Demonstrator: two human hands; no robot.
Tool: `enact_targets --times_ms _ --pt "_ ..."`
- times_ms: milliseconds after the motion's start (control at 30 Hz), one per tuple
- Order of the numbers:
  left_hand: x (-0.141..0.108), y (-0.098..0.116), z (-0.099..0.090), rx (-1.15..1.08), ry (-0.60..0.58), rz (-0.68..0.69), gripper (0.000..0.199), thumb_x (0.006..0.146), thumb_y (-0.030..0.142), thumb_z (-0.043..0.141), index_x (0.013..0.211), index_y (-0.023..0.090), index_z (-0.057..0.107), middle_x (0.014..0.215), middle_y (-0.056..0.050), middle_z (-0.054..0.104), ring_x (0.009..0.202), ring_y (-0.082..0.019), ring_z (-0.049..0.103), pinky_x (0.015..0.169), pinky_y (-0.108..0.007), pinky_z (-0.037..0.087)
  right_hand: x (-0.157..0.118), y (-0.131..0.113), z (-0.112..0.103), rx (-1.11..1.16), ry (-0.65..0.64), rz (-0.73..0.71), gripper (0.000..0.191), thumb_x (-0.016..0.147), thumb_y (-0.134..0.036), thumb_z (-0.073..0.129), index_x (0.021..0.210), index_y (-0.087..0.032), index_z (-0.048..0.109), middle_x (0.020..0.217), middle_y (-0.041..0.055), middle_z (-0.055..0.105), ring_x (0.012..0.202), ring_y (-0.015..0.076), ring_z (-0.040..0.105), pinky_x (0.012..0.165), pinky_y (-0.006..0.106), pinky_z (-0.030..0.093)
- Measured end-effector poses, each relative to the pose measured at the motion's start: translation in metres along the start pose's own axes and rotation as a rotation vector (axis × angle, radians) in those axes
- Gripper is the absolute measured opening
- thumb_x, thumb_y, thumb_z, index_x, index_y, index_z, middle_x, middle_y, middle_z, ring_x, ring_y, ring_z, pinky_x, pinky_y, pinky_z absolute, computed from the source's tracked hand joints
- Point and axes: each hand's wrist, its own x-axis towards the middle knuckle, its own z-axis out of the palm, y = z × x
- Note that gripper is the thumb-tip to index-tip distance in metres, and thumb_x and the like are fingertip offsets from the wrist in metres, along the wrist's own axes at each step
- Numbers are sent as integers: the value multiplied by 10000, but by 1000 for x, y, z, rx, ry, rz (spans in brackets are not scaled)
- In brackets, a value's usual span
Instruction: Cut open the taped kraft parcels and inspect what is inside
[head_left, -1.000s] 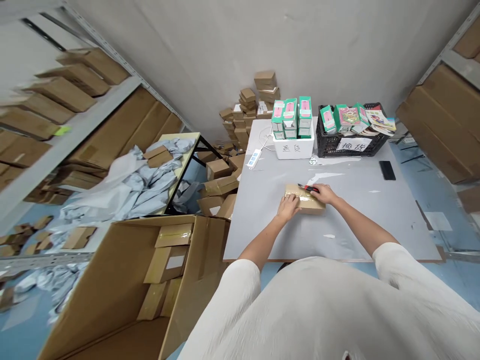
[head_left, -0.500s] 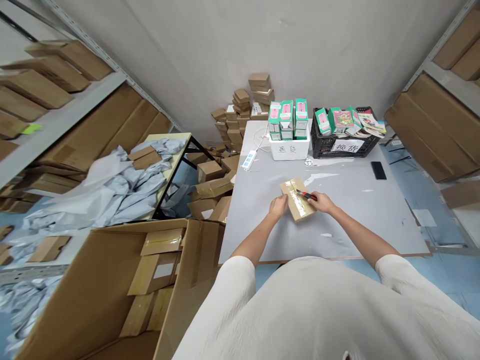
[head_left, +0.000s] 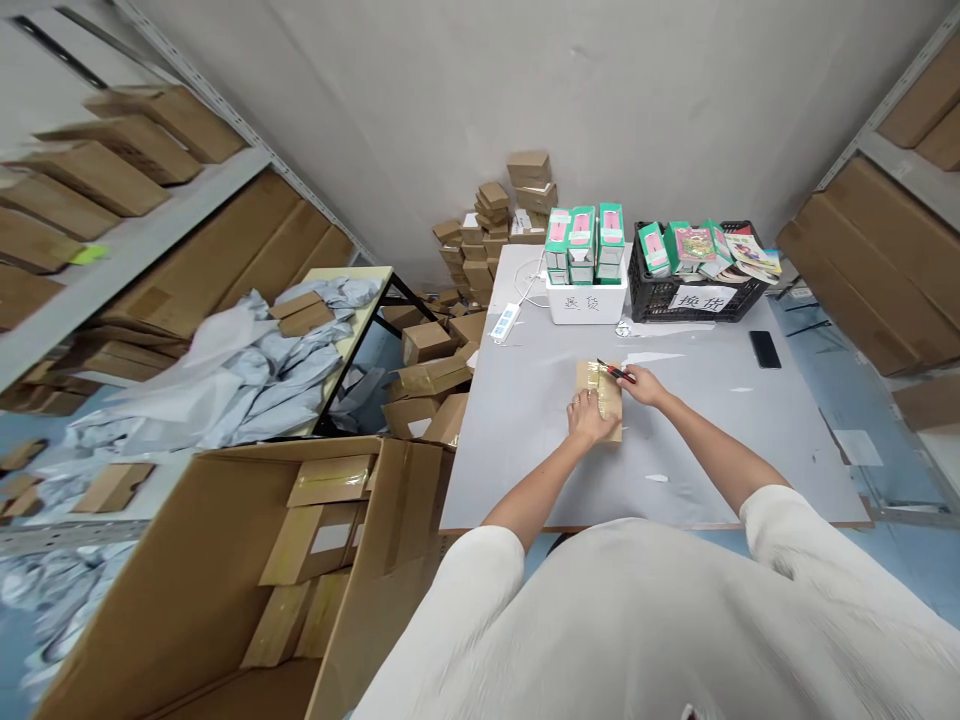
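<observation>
A small brown cardboard box (head_left: 611, 432) with shiny tape along its top lies on the grey table (head_left: 517, 400). Across the box's top lies my left hand (head_left: 589, 417), its fingers spread over the tape. My right hand (head_left: 643, 385) is closed round a red and black utility knife (head_left: 619, 374), at the box's upper right. The knife's tip is over the taped top near the far end; whether it touches the tape is too small to tell.
Behind stand a white bin (head_left: 586, 303) of green and pink boxes and a black crate (head_left: 694, 300) of booklets. A phone (head_left: 765, 349) lies at right, a power strip (head_left: 505, 323) at left. A large open carton (head_left: 405, 510) holding boxes stands left of the table.
My left hand has moved from the box's left side onto its top. The box has turned more upright in view, and the knife has shifted toward its far end.
</observation>
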Motion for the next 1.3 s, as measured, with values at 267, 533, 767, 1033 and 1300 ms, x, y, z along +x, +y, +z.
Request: enact_targets --times_ms 267,533,767,1033,1300 --pt "-3 4 11 86 -121 12 1223 773 691 808 1745 165 282 1829 -250 234 1698 -471 182 1371 -637 144 32 -9 5 -18 -73 64 369 1043 -490 575 1251 -245 756 1274 114 790 1260 341 673 1055 442 494" --pt "18 -13 -3 167 -241 112 1301 721 464 898 1781 205 189 1855 -250 161 1734 -462 87 1360 -741 88 15 11 4 -28 1 121 380 1027 -507 570 1206 -228 756 1244 132 804 1209 340 701 1019 431 515" --pt "26 -45 -15 270 -323 355 1215 761 134 778 1785 271 138 1879 -192 103 1752 -374 56 1359 -746 43 -44 24 19 154 35 222 330 1029 -504 568 1158 -251 735 1092 69 821 1031 276 756 908 354 556" --pt "34 -65 -31 248 -300 480 1068 802 170 749 1734 306 245 1849 -168 258 1741 -348 170 1376 -684 86 -74 18 34 507 -48 176 269 1022 -444 585 1142 -246 722 1112 55 831 1103 260 770 971 379 597" --pt "31 -18 -22 185 -155 461 654 885 348 804 1480 254 549 1544 -165 562 1495 -375 516 1287 -513 352 -72 48 2 515 -42 244 376 1048 -546 509 1075 -224 702 1057 77 805 883 215 755 775 319 597"
